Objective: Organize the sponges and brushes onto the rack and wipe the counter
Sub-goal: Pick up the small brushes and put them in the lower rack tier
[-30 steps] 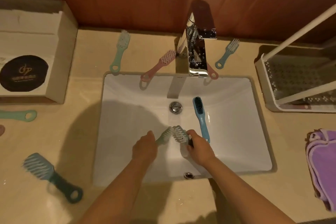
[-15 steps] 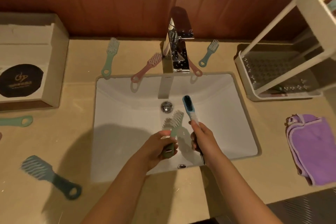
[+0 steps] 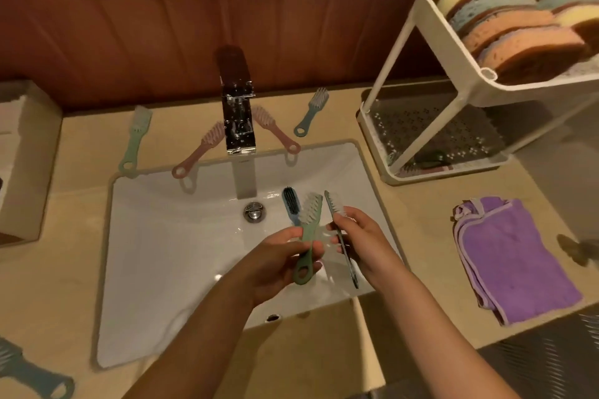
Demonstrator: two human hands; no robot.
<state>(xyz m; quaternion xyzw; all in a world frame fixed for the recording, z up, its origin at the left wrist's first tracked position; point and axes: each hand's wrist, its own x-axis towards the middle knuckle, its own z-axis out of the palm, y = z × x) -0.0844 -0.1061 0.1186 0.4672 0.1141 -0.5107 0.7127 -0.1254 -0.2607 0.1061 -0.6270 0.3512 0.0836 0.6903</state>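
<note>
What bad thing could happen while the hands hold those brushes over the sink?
The left hand pinches the green brush only with its fingertips, so it might slip into the sink. The right hand holds a dark brush close beside it, so the two could knock together. A blue brush lying in the basin behind them could get forgotten.

green brush (image 3: 309, 233) and dark brush (image 3: 340, 236) lifted from sink (image 3: 162, 236)
</note>
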